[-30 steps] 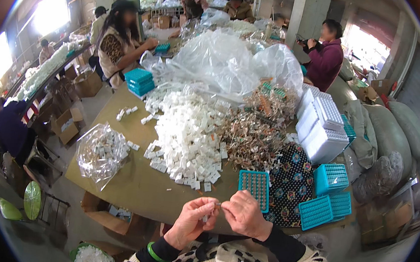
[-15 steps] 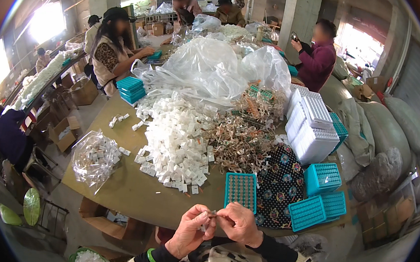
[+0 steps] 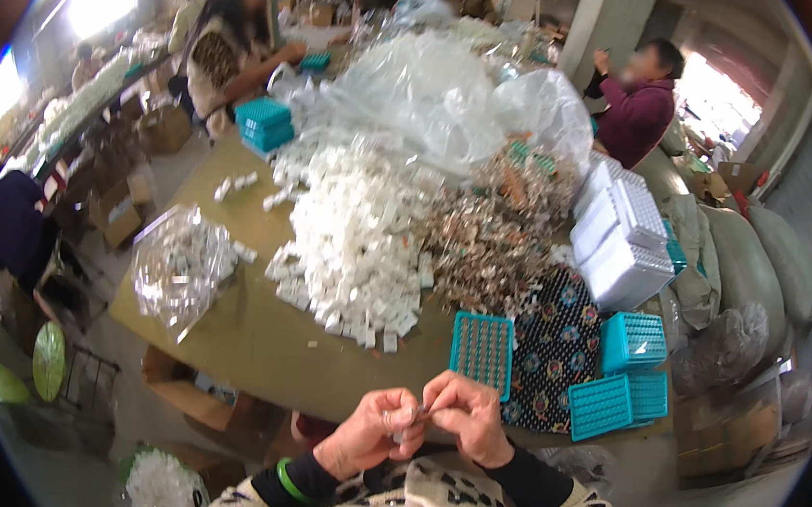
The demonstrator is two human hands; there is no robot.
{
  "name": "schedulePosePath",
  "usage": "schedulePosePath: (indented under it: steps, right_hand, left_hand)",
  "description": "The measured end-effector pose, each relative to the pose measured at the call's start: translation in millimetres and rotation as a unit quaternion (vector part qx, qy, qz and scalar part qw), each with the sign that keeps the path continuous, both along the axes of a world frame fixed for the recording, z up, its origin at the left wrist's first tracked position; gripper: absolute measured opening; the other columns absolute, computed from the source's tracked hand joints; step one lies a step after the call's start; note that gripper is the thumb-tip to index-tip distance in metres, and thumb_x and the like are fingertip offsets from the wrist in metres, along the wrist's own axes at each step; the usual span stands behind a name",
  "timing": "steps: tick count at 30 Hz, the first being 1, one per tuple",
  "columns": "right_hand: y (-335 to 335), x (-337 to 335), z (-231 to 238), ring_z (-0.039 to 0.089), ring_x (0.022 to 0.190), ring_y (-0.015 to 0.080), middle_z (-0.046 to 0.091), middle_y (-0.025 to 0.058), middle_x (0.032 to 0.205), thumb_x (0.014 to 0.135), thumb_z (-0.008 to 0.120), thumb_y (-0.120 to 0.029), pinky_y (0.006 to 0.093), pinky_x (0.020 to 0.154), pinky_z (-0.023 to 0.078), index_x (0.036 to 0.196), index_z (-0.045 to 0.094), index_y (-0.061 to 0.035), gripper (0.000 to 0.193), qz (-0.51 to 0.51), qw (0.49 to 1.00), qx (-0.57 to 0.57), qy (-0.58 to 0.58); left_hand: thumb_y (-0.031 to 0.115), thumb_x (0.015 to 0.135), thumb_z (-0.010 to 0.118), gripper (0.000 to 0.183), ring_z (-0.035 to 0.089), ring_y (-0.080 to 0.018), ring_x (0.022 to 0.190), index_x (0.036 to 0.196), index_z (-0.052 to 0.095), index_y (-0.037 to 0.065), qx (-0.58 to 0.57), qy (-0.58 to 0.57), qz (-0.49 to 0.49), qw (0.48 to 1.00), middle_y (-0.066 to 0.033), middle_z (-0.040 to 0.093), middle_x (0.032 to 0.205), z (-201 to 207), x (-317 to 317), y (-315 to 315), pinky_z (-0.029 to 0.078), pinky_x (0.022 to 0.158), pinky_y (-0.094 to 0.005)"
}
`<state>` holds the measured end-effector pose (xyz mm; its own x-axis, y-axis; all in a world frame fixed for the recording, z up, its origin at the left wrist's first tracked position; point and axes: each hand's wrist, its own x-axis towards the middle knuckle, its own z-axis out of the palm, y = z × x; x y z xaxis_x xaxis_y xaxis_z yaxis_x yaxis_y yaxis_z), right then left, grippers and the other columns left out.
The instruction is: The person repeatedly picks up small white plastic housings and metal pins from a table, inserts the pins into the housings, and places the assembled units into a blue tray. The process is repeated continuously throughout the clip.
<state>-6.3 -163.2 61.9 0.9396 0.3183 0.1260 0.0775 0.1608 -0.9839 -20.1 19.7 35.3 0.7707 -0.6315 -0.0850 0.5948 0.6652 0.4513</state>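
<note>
My left hand (image 3: 375,436) and my right hand (image 3: 471,419) meet fingertip to fingertip at the table's near edge. Both are closed in a pinch around something small, mostly hidden by the fingers and too blurred to name. Just beyond my right hand lies a teal tray (image 3: 481,357) with rows of small round spots. Further off spreads a heap of small white rectangular pieces (image 3: 353,249). To its right is a tangled heap of small brownish, partly clear pieces (image 3: 493,251). A dark patterned cloth (image 3: 557,349) lies beside the tray.
Teal trays (image 3: 600,408) and white trays (image 3: 621,248) are stacked along the right side. A clear bag of small pieces (image 3: 178,267) sits at left. Clear plastic sheeting (image 3: 420,91) covers the far heap. Co-workers sit around the table; large sacks (image 3: 744,254) line the right.
The whole view has shifted and tilted a little. My hands stay together, with the right one's fingers raised slightly. The co-worker at far right has turned and lifted a hand.
</note>
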Motion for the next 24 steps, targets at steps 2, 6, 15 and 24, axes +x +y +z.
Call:
schedulePosePath:
  steps: [2,6,15,24]
  right_hand:
    - [4,1,-1,0.053,0.075,0.0093,0.062,0.0047,0.087,0.074,0.056,0.005,0.0239,0.068,0.042,0.07,0.056,-0.0005,0.007,0.016,0.995,0.04,0.095]
    - [13,1,2,0.056,0.076,0.013,0.062,0.0071,0.087,0.076,0.059,0.005,0.0261,0.069,0.045,0.075,0.056,-0.0006,0.007,0.003,0.998,-0.039,0.049]
    - [38,7,0,0.059,0.068,0.0158,0.062,0.0086,0.089,0.084,0.064,0.009,0.0258,0.062,0.048,0.096,0.061,-0.0004,0.015,-0.012,0.954,-0.207,-0.215]
    - [23,5,-13,0.05,0.063,0.0025,0.059,-0.0006,0.079,0.096,0.06,-0.006,0.0171,0.056,0.042,0.105,0.054,-0.0031,0.01,0.004,0.991,-0.006,0.131]
  left_hand:
    - [0.027,0.087,0.074,0.027,0.056,-0.019,0.058,0.084,0.055,0.008,-0.005,0.007,0.003,1.0,-0.0036,0.05,0.069,-3,1,5,0.04,0.045,-0.0275]
    - [0.026,0.09,0.071,0.026,0.063,-0.0236,0.072,0.083,0.053,0.007,-0.081,0.015,0.025,0.996,-0.0044,0.052,0.071,-10,2,11,0.052,0.053,-0.0318]
    - [0.022,0.091,0.071,0.02,0.052,-0.0093,0.054,0.088,0.062,0.004,0.075,0.041,0.057,0.995,-0.0024,0.06,0.07,6,7,41,0.04,0.048,-0.0222]
    - [0.012,0.084,0.066,0.011,0.061,-0.0336,0.085,0.092,0.066,0.005,0.752,-0.37,0.38,0.391,-0.011,0.058,0.097,-20,107,146,0.049,0.074,-0.0423]
